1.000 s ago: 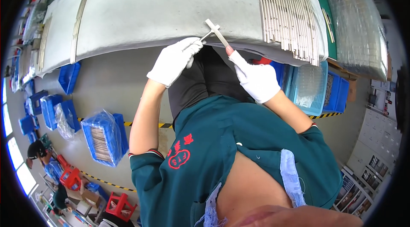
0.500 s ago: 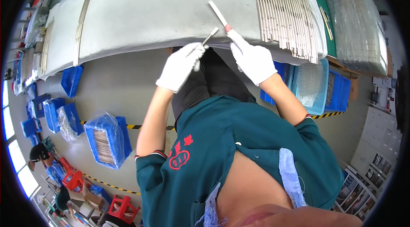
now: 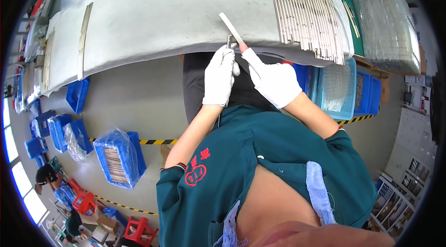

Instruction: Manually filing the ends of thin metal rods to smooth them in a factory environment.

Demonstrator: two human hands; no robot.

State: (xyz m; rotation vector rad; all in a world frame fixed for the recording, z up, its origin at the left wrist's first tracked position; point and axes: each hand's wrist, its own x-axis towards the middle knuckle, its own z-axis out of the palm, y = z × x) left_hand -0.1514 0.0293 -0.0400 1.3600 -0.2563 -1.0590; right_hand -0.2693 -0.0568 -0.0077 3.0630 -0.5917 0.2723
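Two gloved hands are working just above frame centre: I'm watching the left hand [image 3: 219, 76] pinching a small metal piece [image 3: 230, 41] while the right hand [image 3: 275, 81] is gripping a flat strip [image 3: 231, 26], with many metal strips [image 3: 304, 8] already lying upper right.

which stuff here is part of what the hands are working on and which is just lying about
In hand:
left hand, small metal piece
right hand, flat metal strip

Lying about:
row of metal strips
blue bin of strips
clear trays
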